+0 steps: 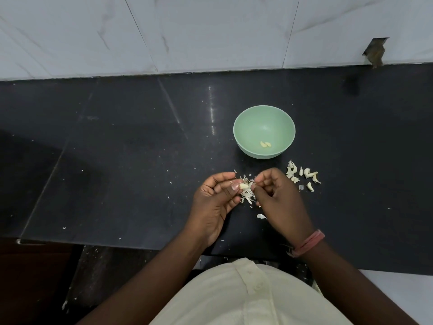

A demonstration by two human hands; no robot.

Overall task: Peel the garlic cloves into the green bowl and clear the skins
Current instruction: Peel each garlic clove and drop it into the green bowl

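Peeling pale clove [243, 185] w/ papery skin [247, 196], two hands, green bowl [243, 127].

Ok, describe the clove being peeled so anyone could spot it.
On the black counter, below the green bowl, both hands meet. The clove is pinched in the left hand, skin still trailing; the loose cloves lie untouched to the right.

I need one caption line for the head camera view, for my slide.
Both hands, left hand and right hand, peel a garlic clove beside a green bowl holding peeled cloves.
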